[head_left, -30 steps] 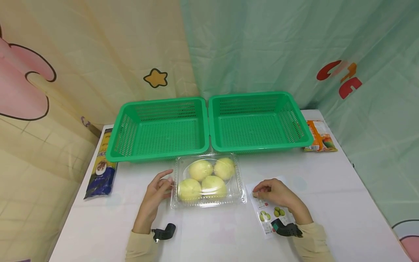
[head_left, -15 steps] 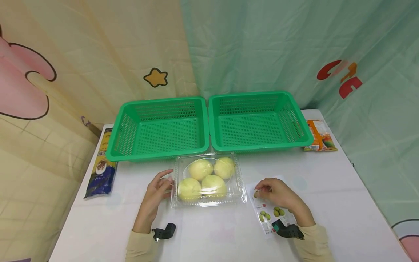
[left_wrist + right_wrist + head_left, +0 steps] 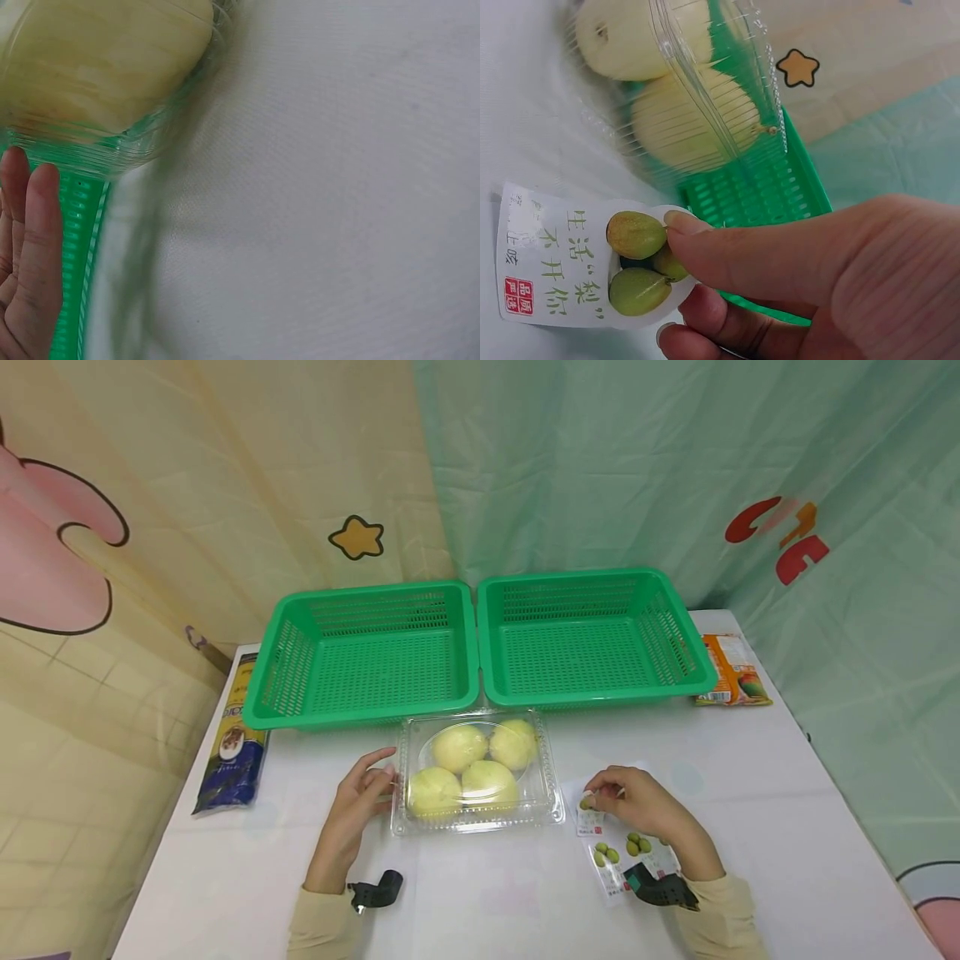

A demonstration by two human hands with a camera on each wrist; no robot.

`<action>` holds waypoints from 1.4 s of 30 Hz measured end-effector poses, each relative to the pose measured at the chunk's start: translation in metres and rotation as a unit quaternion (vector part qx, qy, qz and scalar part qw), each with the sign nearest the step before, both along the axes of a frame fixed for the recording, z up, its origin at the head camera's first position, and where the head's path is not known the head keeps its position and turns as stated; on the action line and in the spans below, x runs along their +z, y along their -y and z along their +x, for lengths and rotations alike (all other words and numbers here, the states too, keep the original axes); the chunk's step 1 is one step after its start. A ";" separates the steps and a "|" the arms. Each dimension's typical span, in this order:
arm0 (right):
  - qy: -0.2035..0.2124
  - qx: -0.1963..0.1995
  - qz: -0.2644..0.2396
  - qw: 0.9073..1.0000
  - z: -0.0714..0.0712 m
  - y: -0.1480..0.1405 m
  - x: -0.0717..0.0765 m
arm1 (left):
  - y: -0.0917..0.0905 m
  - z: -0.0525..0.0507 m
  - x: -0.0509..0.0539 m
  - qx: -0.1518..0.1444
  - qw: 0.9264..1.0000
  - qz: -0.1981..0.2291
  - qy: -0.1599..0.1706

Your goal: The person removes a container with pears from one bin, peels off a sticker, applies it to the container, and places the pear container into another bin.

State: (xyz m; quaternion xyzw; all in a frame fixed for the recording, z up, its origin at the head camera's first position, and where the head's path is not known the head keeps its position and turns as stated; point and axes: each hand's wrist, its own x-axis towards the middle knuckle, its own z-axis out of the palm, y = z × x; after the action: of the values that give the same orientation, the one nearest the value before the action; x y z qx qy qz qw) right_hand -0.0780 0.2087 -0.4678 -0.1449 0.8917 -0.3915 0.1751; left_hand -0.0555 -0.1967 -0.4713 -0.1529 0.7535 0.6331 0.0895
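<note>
Sitting centrally in the head view, one clear plastic box [image 3: 480, 825] holds four round pale-yellow fruits [image 3: 482, 778]. Left wrist: left hand [image 3: 30, 270] loosely extended, gripping nothing. Right wrist: right hand [image 3: 817, 262] pinches one white fruit-printed paper label [image 3: 577, 262] right of the box.

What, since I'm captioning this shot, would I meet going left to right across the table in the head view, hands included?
Blue-and-yellow packet → left hand → clear box of pale yellow fruit → right hand → orange packet.
</note>
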 end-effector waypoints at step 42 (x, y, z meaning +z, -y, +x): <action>-0.038 -0.057 -0.128 0.989 -0.018 0.034 0.053 | -0.013 0.010 0.018 0.010 0.984 -0.085 -0.158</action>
State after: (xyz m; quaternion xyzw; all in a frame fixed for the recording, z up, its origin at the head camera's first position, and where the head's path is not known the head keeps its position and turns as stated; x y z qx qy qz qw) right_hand -0.0957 0.1744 -0.4149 -0.1300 0.8468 -0.5062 0.0988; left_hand -0.0456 -0.1838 -0.4528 -0.0655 0.8077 0.5838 -0.0503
